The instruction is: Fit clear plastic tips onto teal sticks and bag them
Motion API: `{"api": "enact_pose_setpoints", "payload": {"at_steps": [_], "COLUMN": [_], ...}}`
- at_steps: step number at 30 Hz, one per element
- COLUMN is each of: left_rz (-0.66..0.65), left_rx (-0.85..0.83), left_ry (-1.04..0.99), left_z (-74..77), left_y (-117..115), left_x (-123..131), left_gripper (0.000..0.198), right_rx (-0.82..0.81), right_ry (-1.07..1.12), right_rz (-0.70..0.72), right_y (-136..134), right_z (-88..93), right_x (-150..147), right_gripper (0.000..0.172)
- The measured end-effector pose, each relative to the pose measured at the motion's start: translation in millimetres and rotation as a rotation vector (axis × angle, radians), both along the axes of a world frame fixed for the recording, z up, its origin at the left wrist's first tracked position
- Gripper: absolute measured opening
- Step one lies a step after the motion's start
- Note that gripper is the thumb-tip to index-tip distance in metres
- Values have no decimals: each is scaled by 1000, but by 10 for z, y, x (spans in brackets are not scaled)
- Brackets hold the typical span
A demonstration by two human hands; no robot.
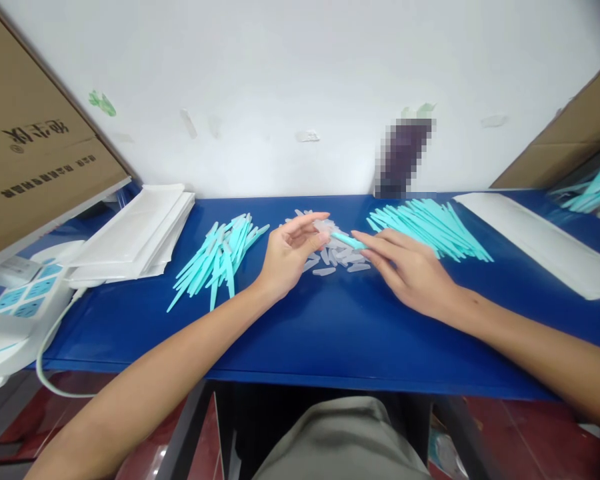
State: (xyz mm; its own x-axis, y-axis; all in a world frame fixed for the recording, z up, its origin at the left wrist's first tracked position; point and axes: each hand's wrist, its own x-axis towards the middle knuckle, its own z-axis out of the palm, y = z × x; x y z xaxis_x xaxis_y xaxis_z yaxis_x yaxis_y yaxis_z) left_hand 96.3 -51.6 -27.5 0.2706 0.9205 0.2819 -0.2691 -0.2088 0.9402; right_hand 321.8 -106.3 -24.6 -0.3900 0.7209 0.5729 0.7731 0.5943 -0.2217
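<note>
Head view: on the left of the blue table (330, 340), toward the back edge, lies a pile of turquoise sticks (229, 267), some with cloudy ends. Next, the left hand (287, 259) curls at one end of a single stick (349, 240); whether it grips anything is unclear. Clear caps (337, 256) lie beneath, mid-table. The right hand (413, 272) pinches the stick's other end. Farther right, more sticks (433, 230) lie near the back edge. The step looks like capping; next calls for careful alignment.
</note>
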Motion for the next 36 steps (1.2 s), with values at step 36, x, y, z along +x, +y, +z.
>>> {"api": "enact_pose_setpoints", "payload": {"at_steps": [36], "left_rz": [-102], "left_rx": [52], "left_ry": [105], "left_z": [65], "left_y": [-145], "left_x": [-3], "left_gripper": [34], "right_rx": [49], "right_ry": [-28], "right_rz": [169], "right_y": [-108], "right_z": [34], "right_x": [-47], "right_gripper": [36]}}
